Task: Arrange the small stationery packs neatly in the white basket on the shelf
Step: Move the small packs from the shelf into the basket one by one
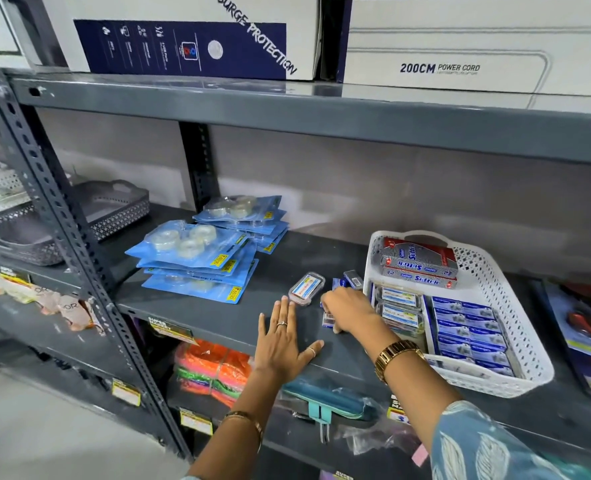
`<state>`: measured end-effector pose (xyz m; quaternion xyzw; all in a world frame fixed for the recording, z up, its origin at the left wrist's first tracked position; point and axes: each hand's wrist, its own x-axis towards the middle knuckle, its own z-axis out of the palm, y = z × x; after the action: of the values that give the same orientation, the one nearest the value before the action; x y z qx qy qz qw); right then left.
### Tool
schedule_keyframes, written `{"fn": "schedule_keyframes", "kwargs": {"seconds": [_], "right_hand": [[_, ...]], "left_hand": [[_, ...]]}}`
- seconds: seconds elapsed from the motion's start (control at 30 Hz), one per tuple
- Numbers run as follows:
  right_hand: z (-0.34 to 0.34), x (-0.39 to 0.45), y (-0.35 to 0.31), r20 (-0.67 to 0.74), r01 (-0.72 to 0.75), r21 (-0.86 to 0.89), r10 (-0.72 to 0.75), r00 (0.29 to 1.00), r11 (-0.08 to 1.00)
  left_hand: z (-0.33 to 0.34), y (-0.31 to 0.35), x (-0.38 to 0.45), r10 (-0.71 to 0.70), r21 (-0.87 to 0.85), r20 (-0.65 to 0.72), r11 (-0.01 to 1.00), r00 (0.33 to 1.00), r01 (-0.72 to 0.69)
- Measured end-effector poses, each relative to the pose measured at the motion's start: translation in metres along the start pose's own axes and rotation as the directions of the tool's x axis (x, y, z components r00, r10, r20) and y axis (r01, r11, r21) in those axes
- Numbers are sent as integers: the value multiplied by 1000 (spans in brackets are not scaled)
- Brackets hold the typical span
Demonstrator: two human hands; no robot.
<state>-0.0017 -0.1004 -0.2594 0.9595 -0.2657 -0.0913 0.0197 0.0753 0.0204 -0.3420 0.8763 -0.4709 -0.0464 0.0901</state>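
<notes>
The white basket stands on the dark shelf at the right. Inside it are rows of small blue packs, clear-lidded packs and red-and-silver boxes. Left of the basket, a clear oval pack and a small dark blue pack lie loose on the shelf. My right hand is curled over small blue packs beside the basket; its grip is partly hidden. My left hand lies flat with fingers spread, its fingertips just short of the oval pack.
Two stacks of blue tape blister packs lie at the left of the shelf. A grey basket sits farther left. Large white boxes fill the shelf above. Scissors packs lie right of the basket. Orange items are stored below.
</notes>
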Motion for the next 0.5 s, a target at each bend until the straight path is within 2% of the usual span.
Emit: {"fn": "schedule_keyframes", "kwargs": {"seconds": [0.17, 0.27, 0.4, 0.5], "right_hand": [[-1, -6, 2, -17, 20, 54, -19, 1000, 998], [-7, -11, 6, -48, -2, 195, 12, 999, 981], [-24, -23, 22, -196, -26, 538, 155, 968, 842], [-39, -34, 44, -225, -9, 679, 219, 949, 734]], "left_hand": [[0, 0, -1, 0, 14, 5, 1000, 1000, 0], [-1, 3, -2, -12, 28, 14, 1000, 1000, 12], [-3, 10, -7, -36, 71, 32, 997, 999, 33], [-3, 20, -10, -42, 57, 28, 998, 999, 40]]}}
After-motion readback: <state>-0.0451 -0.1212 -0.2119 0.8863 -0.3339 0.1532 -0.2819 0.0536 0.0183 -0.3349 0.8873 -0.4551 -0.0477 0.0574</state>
